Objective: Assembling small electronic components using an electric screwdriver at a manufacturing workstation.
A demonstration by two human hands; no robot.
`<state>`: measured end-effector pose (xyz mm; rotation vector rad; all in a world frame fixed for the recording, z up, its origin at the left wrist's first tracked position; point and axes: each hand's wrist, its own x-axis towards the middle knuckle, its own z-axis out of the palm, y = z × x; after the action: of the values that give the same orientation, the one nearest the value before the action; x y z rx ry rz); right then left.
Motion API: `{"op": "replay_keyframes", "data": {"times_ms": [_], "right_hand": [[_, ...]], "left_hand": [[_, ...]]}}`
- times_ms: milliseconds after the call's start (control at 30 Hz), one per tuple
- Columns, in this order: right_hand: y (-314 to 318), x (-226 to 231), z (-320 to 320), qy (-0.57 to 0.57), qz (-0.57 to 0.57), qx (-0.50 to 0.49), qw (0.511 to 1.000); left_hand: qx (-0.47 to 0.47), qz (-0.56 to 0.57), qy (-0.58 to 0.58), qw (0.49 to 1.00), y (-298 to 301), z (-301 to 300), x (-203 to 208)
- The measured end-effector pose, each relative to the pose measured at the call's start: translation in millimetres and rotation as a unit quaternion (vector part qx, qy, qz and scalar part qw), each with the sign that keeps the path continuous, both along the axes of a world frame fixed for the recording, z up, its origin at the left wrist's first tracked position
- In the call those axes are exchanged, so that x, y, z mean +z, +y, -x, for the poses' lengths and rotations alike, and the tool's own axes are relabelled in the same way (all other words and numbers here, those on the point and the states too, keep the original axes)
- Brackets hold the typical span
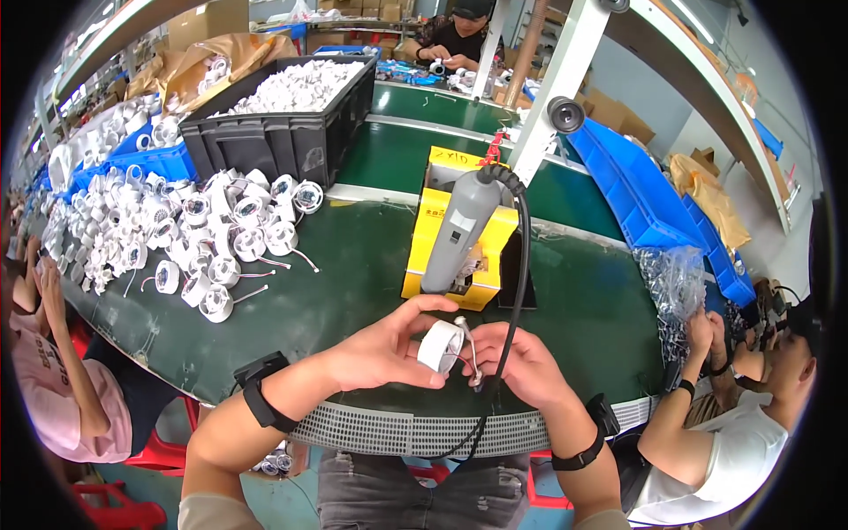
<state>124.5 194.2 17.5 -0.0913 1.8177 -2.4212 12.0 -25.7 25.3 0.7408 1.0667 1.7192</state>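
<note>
My left hand (375, 352) grips a round white plastic housing (435, 347) between thumb and fingers, its open side turned to the right. Thin red and dark wires run out of that opening. Beside it, my right hand (527, 364) has its fingers closed on a slender whitish part (472, 346), which seems joined to the wires; its exact kind is too small to make out. Just beyond both hands, a grey electric screwdriver (461, 231) hangs head down in front of a yellow box (420, 265). Its black cable (523, 256) passes down in front of my right hand.
Many white housings with wires (208, 234) are heaped at the left. A black crate (265, 141) full of small white parts stands behind them. Blue bins (632, 190) lean at the right. A white post (556, 88) rises behind the box. Other people sit left, right and opposite.
</note>
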Motion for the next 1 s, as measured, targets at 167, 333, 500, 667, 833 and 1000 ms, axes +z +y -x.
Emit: {"op": "replay_keyframes", "data": {"times_ms": [167,333,500,667,833,1000], "right_hand": [[-0.3,2.7,-3.7,0.016,-0.143,-0.041,0.989],[-1.3,0.8,-2.0,0.043,-0.118,-0.05,0.991],[-7.3,2.7,0.8,0.169,-0.251,-0.008,0.953],[-14.1,4.5,1.0,0.16,-0.334,-0.003,0.929],[-12.9,6.7,0.0,0.14,-0.335,0.017,0.932],[-15.5,9.5,1.3,0.116,-0.329,0.018,0.937]], "left_hand": [[-0.022,0.019,0.008,1.0,3.0,4.9,-4.8],[-0.015,-0.015,-0.131,0.991,1.9,2.6,-1.3],[0.01,-0.007,-0.188,0.982,5.1,-2.1,-2.0],[0.019,0.04,-0.169,0.985,6.3,-5.4,-2.2],[0.022,0.074,-0.149,0.986,8.8,-7.2,-3.0],[0.028,0.085,-0.147,0.985,10.6,-7.9,-4.7]]}}
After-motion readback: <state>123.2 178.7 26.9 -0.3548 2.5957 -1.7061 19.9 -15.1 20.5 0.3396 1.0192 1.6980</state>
